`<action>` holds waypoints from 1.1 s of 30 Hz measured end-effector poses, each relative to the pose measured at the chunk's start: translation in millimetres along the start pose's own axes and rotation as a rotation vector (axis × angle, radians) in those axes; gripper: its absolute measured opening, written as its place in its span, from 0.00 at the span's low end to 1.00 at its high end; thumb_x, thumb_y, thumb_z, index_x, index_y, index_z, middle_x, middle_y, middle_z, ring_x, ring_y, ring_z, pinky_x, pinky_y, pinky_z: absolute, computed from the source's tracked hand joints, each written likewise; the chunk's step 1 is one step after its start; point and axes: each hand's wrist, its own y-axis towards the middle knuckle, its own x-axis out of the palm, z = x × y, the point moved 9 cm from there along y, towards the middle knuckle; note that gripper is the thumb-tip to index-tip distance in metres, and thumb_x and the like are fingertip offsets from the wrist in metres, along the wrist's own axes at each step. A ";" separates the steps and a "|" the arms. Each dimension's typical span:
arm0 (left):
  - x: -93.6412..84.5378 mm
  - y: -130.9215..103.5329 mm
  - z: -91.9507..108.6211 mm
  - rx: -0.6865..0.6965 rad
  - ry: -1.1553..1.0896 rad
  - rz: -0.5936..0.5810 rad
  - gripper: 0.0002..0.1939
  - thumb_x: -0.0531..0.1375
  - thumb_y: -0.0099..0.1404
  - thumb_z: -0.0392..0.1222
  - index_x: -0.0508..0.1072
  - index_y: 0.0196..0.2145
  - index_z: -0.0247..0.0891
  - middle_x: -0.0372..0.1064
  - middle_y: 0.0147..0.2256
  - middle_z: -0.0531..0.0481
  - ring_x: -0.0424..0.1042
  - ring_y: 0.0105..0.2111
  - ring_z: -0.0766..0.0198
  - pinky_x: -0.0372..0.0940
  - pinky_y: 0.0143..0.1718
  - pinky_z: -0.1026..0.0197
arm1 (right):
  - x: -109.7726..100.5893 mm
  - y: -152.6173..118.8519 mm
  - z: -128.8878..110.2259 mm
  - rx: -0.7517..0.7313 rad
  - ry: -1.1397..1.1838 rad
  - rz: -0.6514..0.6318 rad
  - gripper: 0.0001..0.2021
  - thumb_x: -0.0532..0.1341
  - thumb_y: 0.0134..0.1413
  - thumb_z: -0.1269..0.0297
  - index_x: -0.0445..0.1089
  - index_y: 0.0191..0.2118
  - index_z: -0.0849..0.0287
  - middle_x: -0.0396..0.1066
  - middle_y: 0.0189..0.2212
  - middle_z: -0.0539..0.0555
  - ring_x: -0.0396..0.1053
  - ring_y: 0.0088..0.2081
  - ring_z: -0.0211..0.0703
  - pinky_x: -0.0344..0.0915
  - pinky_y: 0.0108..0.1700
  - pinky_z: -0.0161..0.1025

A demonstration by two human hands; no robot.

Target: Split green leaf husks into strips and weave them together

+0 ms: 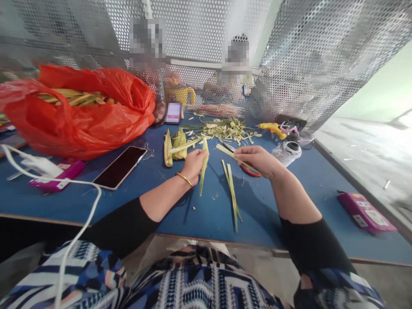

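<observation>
Pinching a green strip between thumb and fingers, the left hand is at the centre of the frame, a gold bangle at its wrist. The strip runs up and down the picture, its tapered lower end above the blue surface. Just right of centre, the right hand has its grip pressed together on a paler strip, whose free end points left toward the other hand. Scissors with red-orange handles lie partly hidden beneath the right hand.

Below, in the lower middle, loose strips lie crossing one another. Pieces of husk lie just beyond the left hand, and a heap of cut scraps spreads across the upper middle of the frame. A red plastic bag, open and holding yellowish-green strips, fills the upper left, with a dark-screened phone below it to the right. Toward the right are a yellow tool, a white roll and, nearer the lower right corner, a purple packet. Perforated sheeting crosses the top.
</observation>
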 end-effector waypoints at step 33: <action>66.6 -60.5 -18.0 -0.030 0.414 -0.867 0.14 0.62 0.59 0.46 0.67 0.21 0.37 0.57 0.15 0.58 0.55 0.13 0.73 0.50 0.16 0.68 | -25.8 -7.4 -9.3 -0.268 0.455 0.441 0.09 0.69 0.36 0.62 0.70 0.26 0.58 0.59 0.15 0.43 0.54 0.16 0.30 0.52 0.18 0.32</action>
